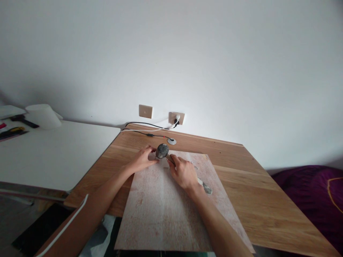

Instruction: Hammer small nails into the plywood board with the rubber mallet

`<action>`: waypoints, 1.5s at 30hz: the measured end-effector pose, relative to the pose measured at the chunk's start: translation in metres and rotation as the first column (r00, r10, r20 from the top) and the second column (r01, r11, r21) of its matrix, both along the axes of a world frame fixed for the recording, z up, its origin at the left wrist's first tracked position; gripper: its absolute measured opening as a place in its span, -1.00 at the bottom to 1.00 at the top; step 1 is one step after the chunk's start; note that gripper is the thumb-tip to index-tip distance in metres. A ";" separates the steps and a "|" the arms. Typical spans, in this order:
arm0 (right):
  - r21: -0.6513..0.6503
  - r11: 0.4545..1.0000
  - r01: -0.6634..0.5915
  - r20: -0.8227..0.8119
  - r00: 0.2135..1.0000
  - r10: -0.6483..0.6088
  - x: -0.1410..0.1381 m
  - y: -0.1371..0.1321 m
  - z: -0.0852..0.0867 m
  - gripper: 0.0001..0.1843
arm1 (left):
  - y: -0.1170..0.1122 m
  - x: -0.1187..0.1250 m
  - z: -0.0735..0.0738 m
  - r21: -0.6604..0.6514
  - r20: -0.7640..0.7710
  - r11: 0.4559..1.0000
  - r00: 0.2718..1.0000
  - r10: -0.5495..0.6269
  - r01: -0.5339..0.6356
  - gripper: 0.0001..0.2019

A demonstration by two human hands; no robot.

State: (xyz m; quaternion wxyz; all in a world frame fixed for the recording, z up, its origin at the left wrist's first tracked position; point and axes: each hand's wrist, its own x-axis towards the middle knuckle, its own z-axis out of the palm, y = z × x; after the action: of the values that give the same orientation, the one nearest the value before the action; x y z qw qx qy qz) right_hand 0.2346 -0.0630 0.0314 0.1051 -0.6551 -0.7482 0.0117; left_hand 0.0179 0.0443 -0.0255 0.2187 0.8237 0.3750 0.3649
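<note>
Mallet (162,151), one: near far edge of board (160,210), handle clenched in my right hand (185,172). My left hand (144,158): beside mallet head, hold indeterminable; a slipping handle could bruise its fingers.

Mallet (162,151): dark grey head, scuffed lighter in spots; gripped by handle, which is mostly hidden. Head held at board's (160,214) far-left corner; contact can't be confirmed. Board: pale, reddish-brown patches, laid flat on wooden tabletop (241,178), near edge overhung past tabletop's front.
</note>
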 end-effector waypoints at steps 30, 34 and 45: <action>0.004 1.000 0.023 0.007 1.000 -0.023 0.000 0.000 0.002 -0.69 | 0.007 -0.003 -0.004 0.015 0.088 0.997 0.993 -0.078 0.076 -0.91; 0.010 1.000 0.021 0.001 1.000 -0.021 0.001 0.000 0.001 -0.70 | 0.009 -0.004 -0.005 0.021 0.100 0.995 0.990 -0.101 0.099 -0.87; 0.050 0.999 0.015 0.021 1.000 -0.016 0.002 0.000 -0.003 -0.67 | 0.008 -0.001 -0.005 0.006 0.081 0.995 0.992 -0.096 0.095 -0.95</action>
State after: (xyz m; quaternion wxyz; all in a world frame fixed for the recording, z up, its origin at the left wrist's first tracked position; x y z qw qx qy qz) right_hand 0.2365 -0.0626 0.0284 0.1137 -0.6580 -0.7443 -0.0148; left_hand 0.0174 0.0522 -0.0303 0.2501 0.8255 0.3257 0.3873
